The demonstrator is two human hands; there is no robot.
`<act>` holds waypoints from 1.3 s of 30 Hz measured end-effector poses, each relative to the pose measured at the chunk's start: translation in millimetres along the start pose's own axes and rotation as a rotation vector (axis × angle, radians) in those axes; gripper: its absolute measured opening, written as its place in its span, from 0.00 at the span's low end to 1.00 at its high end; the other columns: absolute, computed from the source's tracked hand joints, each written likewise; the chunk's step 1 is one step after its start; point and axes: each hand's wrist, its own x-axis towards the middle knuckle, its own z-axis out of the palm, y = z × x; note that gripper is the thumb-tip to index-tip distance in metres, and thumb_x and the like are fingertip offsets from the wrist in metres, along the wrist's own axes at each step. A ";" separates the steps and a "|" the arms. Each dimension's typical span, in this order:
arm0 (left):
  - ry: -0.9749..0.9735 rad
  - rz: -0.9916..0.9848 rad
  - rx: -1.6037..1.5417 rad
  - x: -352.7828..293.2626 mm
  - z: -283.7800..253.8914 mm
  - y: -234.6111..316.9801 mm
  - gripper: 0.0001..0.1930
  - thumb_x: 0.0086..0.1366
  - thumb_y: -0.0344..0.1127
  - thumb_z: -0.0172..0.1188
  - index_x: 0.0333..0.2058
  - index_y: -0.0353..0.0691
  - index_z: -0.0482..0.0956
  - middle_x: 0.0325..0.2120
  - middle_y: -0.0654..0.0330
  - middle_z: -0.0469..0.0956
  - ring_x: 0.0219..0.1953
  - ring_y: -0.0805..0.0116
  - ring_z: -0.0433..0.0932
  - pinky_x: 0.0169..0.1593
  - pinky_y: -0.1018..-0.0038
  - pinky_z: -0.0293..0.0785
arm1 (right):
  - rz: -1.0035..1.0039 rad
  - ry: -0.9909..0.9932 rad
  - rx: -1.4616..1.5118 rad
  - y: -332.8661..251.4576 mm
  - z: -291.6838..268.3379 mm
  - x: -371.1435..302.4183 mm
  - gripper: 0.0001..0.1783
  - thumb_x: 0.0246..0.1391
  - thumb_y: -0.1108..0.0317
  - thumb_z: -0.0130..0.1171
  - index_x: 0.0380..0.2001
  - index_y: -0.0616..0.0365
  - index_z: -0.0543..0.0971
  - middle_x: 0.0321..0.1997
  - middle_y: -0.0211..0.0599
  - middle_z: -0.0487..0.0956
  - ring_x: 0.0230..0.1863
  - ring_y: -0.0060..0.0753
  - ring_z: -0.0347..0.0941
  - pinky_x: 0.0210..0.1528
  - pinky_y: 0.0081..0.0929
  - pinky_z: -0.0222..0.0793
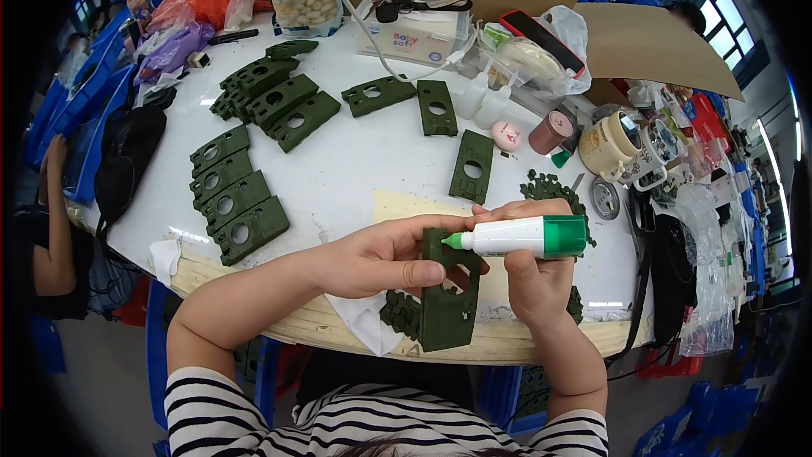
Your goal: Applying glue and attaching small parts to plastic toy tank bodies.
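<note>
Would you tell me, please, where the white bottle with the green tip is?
In the head view, the white bottle is right of centre, in the right hand, its tip near the upper end of the green plate in the left hand.

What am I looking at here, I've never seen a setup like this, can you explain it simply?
There's no robot: the two grips are a person's bare hands. This single picture comes from a wide camera on that person's head, looking down, which makes edges bend. The left grip holds a dark green part with a round hole. The right grip holds a white bottle, its green tip at the part's upper end; whether they touch is unclear. On the white table lie similar green pieces, small green bits, a storage box and a cream mug.
</note>
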 end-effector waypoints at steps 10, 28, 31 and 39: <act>0.011 -0.018 -0.004 -1.5 -1.3 -2.3 0.32 0.67 0.41 0.52 0.64 0.45 0.49 0.52 0.57 0.68 0.52 0.69 0.71 0.43 0.78 0.69 | -0.005 0.013 -0.021 -1.3 1.0 0.2 0.22 0.51 0.63 0.63 0.42 0.65 0.68 0.41 0.43 0.76 0.46 0.34 0.74 0.57 0.38 0.66; 0.030 -0.042 -0.055 -1.0 1.7 5.6 0.31 0.66 0.35 0.52 0.63 0.36 0.49 0.54 0.52 0.65 0.53 0.59 0.70 0.58 0.62 0.63 | -0.039 -0.040 -0.034 -0.9 0.1 3.0 0.23 0.51 0.60 0.63 0.42 0.64 0.68 0.40 0.44 0.77 0.45 0.35 0.74 0.57 0.43 0.65; 0.030 -0.046 -0.049 -0.8 1.1 5.3 0.31 0.66 0.35 0.52 0.63 0.35 0.49 0.54 0.52 0.65 0.53 0.59 0.70 0.58 0.63 0.63 | -0.036 -0.032 -0.030 -0.7 0.8 2.5 0.23 0.51 0.60 0.63 0.42 0.64 0.68 0.40 0.43 0.77 0.45 0.35 0.75 0.57 0.43 0.65; 0.031 -0.046 -0.056 -1.0 0.8 4.5 0.31 0.66 0.35 0.52 0.63 0.35 0.50 0.54 0.52 0.65 0.53 0.59 0.70 0.58 0.63 0.63 | -0.032 -0.039 -0.031 -2.0 1.2 3.1 0.22 0.51 0.60 0.63 0.42 0.64 0.68 0.39 0.44 0.77 0.45 0.35 0.74 0.57 0.44 0.64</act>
